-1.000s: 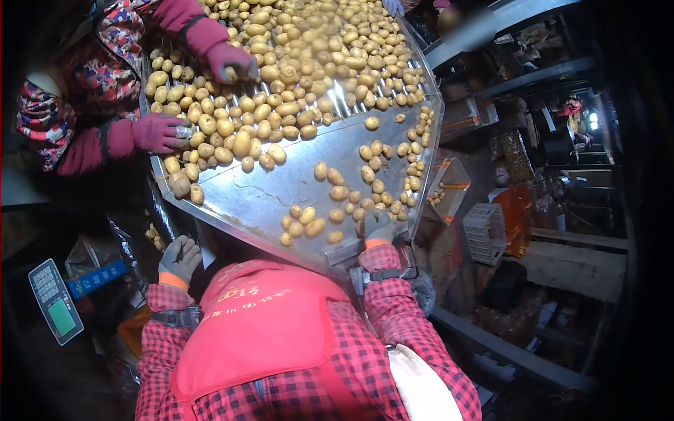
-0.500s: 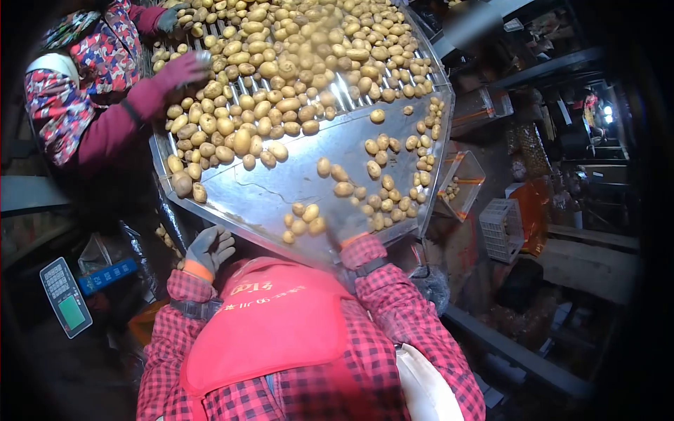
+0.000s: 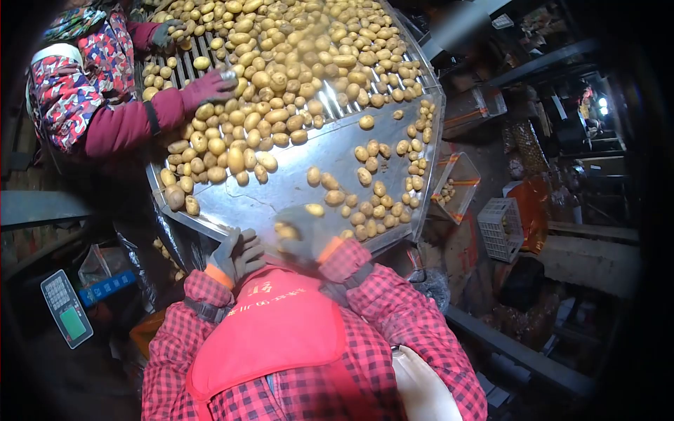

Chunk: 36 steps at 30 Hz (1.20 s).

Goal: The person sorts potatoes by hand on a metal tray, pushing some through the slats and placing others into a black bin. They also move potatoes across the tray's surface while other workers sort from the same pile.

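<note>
My left hand (image 3: 239,254), in a grey glove, is at the near edge of the metal table (image 3: 242,200), fingers apart and holding nothing. Blurred by motion, my right hand (image 3: 305,231) is over the same edge, just right of the left one. Small potatoes (image 3: 286,229) show against its glove; its fingers are too smeared to read. A loose group of potatoes (image 3: 365,210) lies to its right. Farther back, many potatoes (image 3: 274,77) cover the slatted rollers.
At the left, a co-worker in a patterned garment (image 3: 105,63) reaches a gloved hand (image 3: 210,88) over the potatoes. A scale (image 3: 67,309) stands at the lower left. On the right are a white crate (image 3: 500,228) and a bin (image 3: 456,186).
My right hand has moved left along the near edge, to the small potatoes there. My left hand has shifted right, towards it. The co-worker's near hand has moved right.
</note>
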{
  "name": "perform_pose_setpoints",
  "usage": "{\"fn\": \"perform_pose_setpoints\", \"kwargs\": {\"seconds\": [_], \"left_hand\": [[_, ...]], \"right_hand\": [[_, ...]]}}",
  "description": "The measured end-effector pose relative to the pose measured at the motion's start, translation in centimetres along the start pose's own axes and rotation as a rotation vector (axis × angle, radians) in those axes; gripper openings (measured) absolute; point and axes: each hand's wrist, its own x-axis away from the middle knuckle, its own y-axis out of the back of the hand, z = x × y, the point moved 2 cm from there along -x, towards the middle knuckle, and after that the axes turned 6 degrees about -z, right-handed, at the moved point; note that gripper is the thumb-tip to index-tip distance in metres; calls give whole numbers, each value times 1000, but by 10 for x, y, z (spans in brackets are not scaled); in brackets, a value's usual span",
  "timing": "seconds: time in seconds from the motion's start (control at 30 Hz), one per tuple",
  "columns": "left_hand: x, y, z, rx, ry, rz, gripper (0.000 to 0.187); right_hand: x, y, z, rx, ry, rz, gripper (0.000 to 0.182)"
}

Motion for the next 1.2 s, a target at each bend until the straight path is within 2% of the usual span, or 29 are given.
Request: {"fn": "perform_pose_setpoints", "kwargs": {"seconds": [0.07, 0.17, 0.2, 0.3, 0.37, 0.43, 0.5, 0.6, 0.67, 0.73, 0.8, 0.9, 0.97, 1.03, 1.07, 1.13, 1.17, 1.2], "left_hand": [[9, -37, -1, 48, 6, 21, 53], [-7, -2, -1, -3, 65, -99, 52], [-5, -2, -1, 28, 87, -76, 48], [-5, 20, -1, -8, 16, -196, 37], [-7, 23, -4, 74, 27, -247, 31], [-16, 24, -5, 88, -26, -237, 24], [-25, 17, -10, 12, -39, -200, 23], [-32, -3, -15, -201, -246, -207, 24], [-38, 1, -21, -333, -292, -204, 25], [-45, 9, -24, -433, -312, -186, 26], [-43, 7, -25, -471, -322, -185, 25], [-40, 6, -28, -490, -301, -160, 27], [-40, 4, -29, -456, -306, -149, 28], [-43, 1, -31, -462, -283, -125, 27], [-47, 6, -28, -459, -302, -122, 27], [-49, 8, -30, -487, -273, -97, 27], [-41, -5, -32, -472, -252, -195, 29], [-43, 2, -32, -469, -232, -189, 29]], "right_hand": [[-18, -18, -8, -49, 236, 4, 56], [-63, -18, -65, 457, 106, -316, 65], [-62, -11, -84, 508, 68, -336, 69], [-53, 2, -101, 514, -200, 248, 68], [-54, -12, -79, 521, -292, 612, 63], [-39, -31, -60, 489, -60, 551, 57], [-6, -44, -42, 400, 488, 56, 50], [-14, -40, -72, 454, 694, -192, 32], [-42, -38, -111, 862, 317, 207, 21], [-55, -2, -157, 591, -240, -124, 17], [-54, 28, -202, 787, 68, -264, 18], [-64, 91, -195, 780, -210, -388, 18], [-88, 118, -157, 733, -166, -423, 22], [-101, 122, -153, 804, 10, -525, 26], [-106, 116, -164, 895, 164, -614, 28], [-117, 123, -173, 901, 101, -517, 32], [-120, 142, -177, 809, -113, -327, 33], [-118, 157, -181, 752, -280, -230, 33]]}}
